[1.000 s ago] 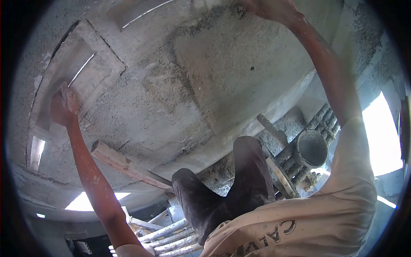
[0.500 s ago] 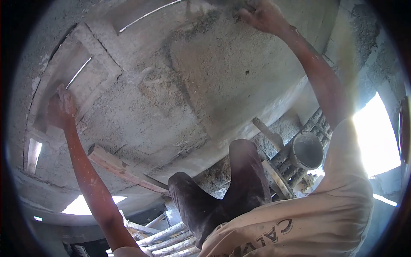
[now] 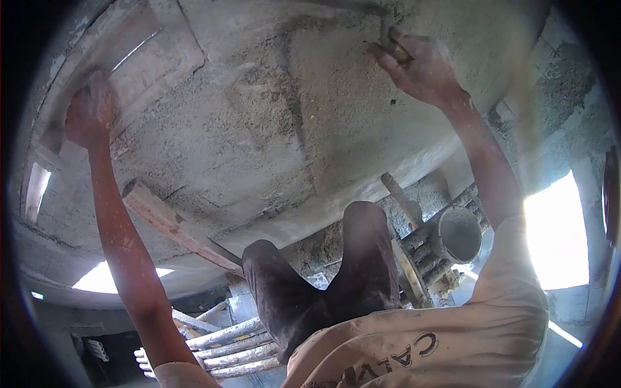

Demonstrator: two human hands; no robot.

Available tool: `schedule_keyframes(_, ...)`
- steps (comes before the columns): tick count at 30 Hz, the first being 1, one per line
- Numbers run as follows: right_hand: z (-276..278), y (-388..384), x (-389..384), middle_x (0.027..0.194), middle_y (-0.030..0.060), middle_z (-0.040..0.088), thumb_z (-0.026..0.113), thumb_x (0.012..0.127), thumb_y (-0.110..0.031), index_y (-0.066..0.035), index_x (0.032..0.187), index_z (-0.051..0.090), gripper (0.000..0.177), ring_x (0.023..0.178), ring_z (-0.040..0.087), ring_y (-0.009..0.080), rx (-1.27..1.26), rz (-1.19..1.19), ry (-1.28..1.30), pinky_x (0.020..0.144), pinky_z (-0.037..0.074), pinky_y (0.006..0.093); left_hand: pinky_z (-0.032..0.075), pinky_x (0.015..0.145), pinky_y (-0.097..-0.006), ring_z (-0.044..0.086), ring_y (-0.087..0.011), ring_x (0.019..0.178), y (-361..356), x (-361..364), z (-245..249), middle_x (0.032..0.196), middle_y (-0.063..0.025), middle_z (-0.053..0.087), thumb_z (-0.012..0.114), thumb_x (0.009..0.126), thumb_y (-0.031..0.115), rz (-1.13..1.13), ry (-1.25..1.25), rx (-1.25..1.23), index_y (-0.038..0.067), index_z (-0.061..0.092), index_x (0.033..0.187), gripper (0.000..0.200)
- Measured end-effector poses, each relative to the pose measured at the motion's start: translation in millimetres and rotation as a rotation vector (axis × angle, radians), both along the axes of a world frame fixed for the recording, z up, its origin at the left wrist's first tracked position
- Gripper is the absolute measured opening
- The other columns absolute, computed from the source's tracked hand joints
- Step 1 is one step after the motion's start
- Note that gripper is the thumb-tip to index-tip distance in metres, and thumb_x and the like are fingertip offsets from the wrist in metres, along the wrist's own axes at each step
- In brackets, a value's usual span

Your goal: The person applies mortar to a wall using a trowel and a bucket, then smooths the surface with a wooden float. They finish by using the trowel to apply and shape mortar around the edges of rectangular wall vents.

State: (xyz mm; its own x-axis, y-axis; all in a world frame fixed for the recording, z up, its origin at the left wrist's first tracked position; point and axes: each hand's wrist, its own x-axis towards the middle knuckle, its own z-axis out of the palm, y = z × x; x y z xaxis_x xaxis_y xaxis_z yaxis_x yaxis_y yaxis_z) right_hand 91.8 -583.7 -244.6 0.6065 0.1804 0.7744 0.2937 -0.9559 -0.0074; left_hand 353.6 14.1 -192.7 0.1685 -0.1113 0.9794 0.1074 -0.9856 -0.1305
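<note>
A rough grey cement wall (image 3: 246, 142) fills the view before me, partly smooth and partly coarse. At the upper left, my left hand (image 3: 90, 113) is closed on the edge of a slotted wall opening (image 3: 132, 55); its fingertips are partly hidden. My right hand (image 3: 420, 68) is raised near the top of the wall, with its fingers bent around the handle of a trowel (image 3: 352, 6). The trowel's thin dark blade lies near the wall at the top edge of the view, mostly cut off.
Below stands a round bucket (image 3: 458, 234) on poles, to the right of my knees (image 3: 365, 239). A wooden beam (image 3: 181, 226) juts out at the left. Several pale poles (image 3: 233, 352) lie beneath me. Bright light enters through an opening (image 3: 556, 233) at the right.
My right hand has moved down and slightly right with the trowel. My left hand stays at the wall opening. The whole view has shifted a little.
</note>
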Motion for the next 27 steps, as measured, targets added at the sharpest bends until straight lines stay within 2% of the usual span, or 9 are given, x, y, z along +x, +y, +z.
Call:
schedule_keyframes(2, 1.5, -2.8, 5.4, 0.066, 0.0105, 0.068, 0.075, 0.093, -0.03, -0.008, 0.109, 0.072, 0.027, 0.064, 0.069, 0.034, 0.001, -0.044, 0.047, 0.064, 0.058, 0.0447, 0.06, 0.078, -0.0386, 0.075, -0.0258, 0.098, -35.1, -25.0, 7.7, 0.112, -0.0051, 0.078, 0.082, 0.078, 0.057, 0.178, 0.089, -0.103, 0.02, 0.074, 0.126, 0.062)
schedule_keyframes(5, -16.3, -14.7, 16.8, 0.067, 0.0093, 0.069, 0.077, 0.091, -0.026, -0.007, 0.103, 0.071, 0.023, 0.063, 0.07, 0.0301, -0.12, -0.007, -0.001, 0.06, 0.057, 0.0424, 0.059, 0.086, -0.0368, 0.073, -0.0219, 0.106, -3.5, -5.1, -1.7, 0.119, -0.0027, 0.076, 0.083, 0.08, 0.05, 0.085, 0.038, -0.025, 0.02, 0.073, 0.128, 0.058)
schedule_keyframes(7, -23.7, -13.6, 25.2, 0.07, 0.0084, 0.07, 0.078, 0.09, -0.024, -0.007, 0.099, 0.071, 0.02, 0.063, 0.07, 0.027, -0.092, -0.027, 0.036, 0.056, 0.056, 0.0402, 0.06, 0.082, -0.0362, 0.075, -0.0224, 0.098, 45.1, 31.3, -1.4, 0.113, -0.0049, 0.078, 0.085, 0.08, 0.048, -0.049, -0.108, 0.234, 0.017, 0.074, 0.122, 0.053)
schedule_keyframes(12, -39.1, 2.5, 41.9, 0.076, 0.0044, 0.072, 0.082, 0.083, -0.028, -0.009, 0.093, 0.07, 0.024, 0.062, 0.071, 0.0221, -0.216, 0.119, -0.383, 0.053, 0.057, 0.037, 0.062, 0.08, -0.0354, 0.076, -0.0221, 0.095, 61.7, 51.7, -0.7, 0.113, -0.0056, 0.078, 0.087, 0.08, 0.041, -0.196, -0.233, 0.404, 0.013, 0.074, 0.12, 0.05)
schedule_keyframes(16, -63.5, -13.3, 71.3, 0.074, 0.003, 0.071, 0.079, 0.083, -0.034, -0.012, 0.088, 0.07, 0.025, 0.063, 0.071, 0.0237, -0.309, -0.142, -0.277, 0.056, 0.059, 0.0397, 0.06, 0.087, -0.0369, 0.074, -0.0214, 0.103, 71.1, 66.1, -4.2, 0.12, -0.004, 0.076, 0.084, 0.084, 0.04, -0.25, -0.146, 0.29, 0.014, 0.074, 0.122, 0.047)
schedule_keyframes(19, -52.0, 18.1, 45.9, 0.078, 0.0054, 0.072, 0.072, 0.086, -0.037, -0.012, 0.091, 0.069, 0.026, 0.064, 0.071, 0.0282, -0.109, 0.015, -0.291, 0.06, 0.06, 0.0443, 0.057, 0.095, -0.0392, 0.071, -0.0191, 0.112, 55.2, 36.9, -9.3, 0.129, -0.0014, 0.072, 0.079, 0.088, 0.04, -0.17, -0.129, 0.203, 0.017, 0.075, 0.124, 0.043)
schedule_keyframes(22, -52.9, 16.6, 57.4, 0.082, 0.0077, 0.073, 0.068, 0.088, -0.037, -0.012, 0.095, 0.068, 0.026, 0.065, 0.071, 0.0306, -0.166, -0.102, -0.159, 0.063, 0.06, 0.0481, 0.057, 0.093, -0.0429, 0.073, -0.0204, 0.108, 54.3, 43.5, -7.6, 0.125, -0.0023, 0.074, 0.077, 0.088, 0.047, -0.075, -0.169, 0.267, 0.019, 0.075, 0.122, 0.044)
schedule_keyframes(25, -46.7, 16.3, 57.3, 0.081, 0.0099, 0.073, 0.082, 0.076, -0.023, -0.007, 0.102, 0.07, 0.032, 0.068, 0.072, 0.0308, -0.263, -0.093, -0.23, 0.056, 0.058, 0.039, 0.058, 0.088, -0.0447, 0.075, -0.0235, 0.104, 12.7, 13.8, -5.0, 0.116, -0.0048, 0.077, 0.075, 0.084, 0.058, 0.013, -0.128, 0.136, 0.021, 0.076, 0.12, 0.051)
schedule_keyframes(27, -46.2, 27.9, 50.0, 0.083, 0.011, 0.074, 0.081, 0.077, -0.023, -0.007, 0.104, 0.071, 0.033, 0.07, 0.073, 0.0309, -0.231, 0.063, -0.342, 0.058, 0.059, 0.039, 0.058, 0.087, -0.0448, 0.075, -0.0254, 0.103, 1.6, -0.9, -6.0, 0.113, -0.0065, 0.078, 0.074, 0.082, 0.064, -0.007, -0.076, 0.03, 0.022, 0.076, 0.119, 0.057)
